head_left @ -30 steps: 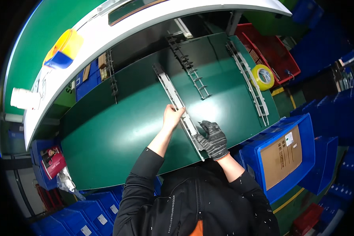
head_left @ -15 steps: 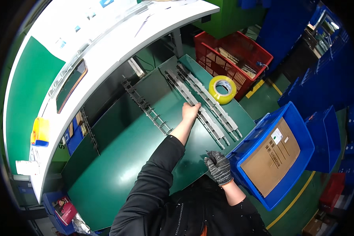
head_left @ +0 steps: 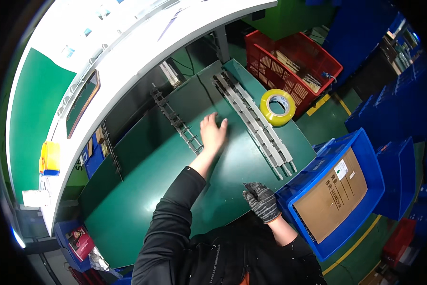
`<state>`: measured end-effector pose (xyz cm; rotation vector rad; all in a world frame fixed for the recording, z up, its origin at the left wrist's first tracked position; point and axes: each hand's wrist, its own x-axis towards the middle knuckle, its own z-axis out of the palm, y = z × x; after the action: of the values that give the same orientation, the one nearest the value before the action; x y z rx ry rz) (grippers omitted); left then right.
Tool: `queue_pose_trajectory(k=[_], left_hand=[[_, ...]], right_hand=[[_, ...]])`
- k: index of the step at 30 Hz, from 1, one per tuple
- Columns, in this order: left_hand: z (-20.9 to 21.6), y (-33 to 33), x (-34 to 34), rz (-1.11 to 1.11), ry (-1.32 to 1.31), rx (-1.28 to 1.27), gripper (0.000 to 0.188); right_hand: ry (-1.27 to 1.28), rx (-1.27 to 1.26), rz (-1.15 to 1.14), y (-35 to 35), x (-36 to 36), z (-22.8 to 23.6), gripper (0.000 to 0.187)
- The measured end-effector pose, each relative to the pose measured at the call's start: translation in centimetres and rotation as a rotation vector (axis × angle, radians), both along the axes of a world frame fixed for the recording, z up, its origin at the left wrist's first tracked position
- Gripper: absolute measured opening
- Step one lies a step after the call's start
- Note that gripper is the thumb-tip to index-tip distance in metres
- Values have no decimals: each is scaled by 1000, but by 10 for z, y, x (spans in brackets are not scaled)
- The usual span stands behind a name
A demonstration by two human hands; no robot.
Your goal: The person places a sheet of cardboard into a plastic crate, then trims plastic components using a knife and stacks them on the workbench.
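My bare left hand hovers over the green table, fingers spread, holding nothing. To its right, two long grey metal rails with clips, a left rail and a right rail, lie side by side, almost touching. On its other side lies a darker slotted rail, partly hidden behind the hand and wrist. My right hand, in a grey knitted glove, rests by the table's near edge beside the blue bin. Its fingers are loosely bent, with thumb and forefinger apart; no object shows between them.
A roll of yellow tape lies at the table's right edge. Beyond stands a red crate. A blue bin with a cardboard box stands at right. The white raised bench curves along the left, holding a phone.
My left hand has let go of the left one of the paired rails and moved left. That rail now lies closer against its neighbour. My right hand has barely moved.
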<state>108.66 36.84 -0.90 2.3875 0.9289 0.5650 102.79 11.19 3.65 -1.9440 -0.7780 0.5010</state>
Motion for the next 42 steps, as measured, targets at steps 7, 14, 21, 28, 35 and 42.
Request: queue_pose_trajectory(k=[7, 14, 21, 28, 35, 42], left_hand=[[-24, 129, -163, 152, 405, 379, 54], [-20, 226, -289, 495, 609, 444, 86], [-34, 313, -392, 647, 600, 355, 81], [1, 193, -339, 750, 515, 308, 72], [5, 29, -272, 659, 424, 174, 63], [9, -30, -271, 527, 555, 119, 46]], right_hand=[[63, -5, 106, 31, -46, -14, 21], [1, -94, 154, 75, -108, -19, 23], [-21, 232, 402, 118, -112, -7, 31], [-134, 355, 474, 65, -162, 8, 26], [-187, 282, 413, 19, -187, 19, 37], [-197, 336, 336, -21, -212, 11, 40]])
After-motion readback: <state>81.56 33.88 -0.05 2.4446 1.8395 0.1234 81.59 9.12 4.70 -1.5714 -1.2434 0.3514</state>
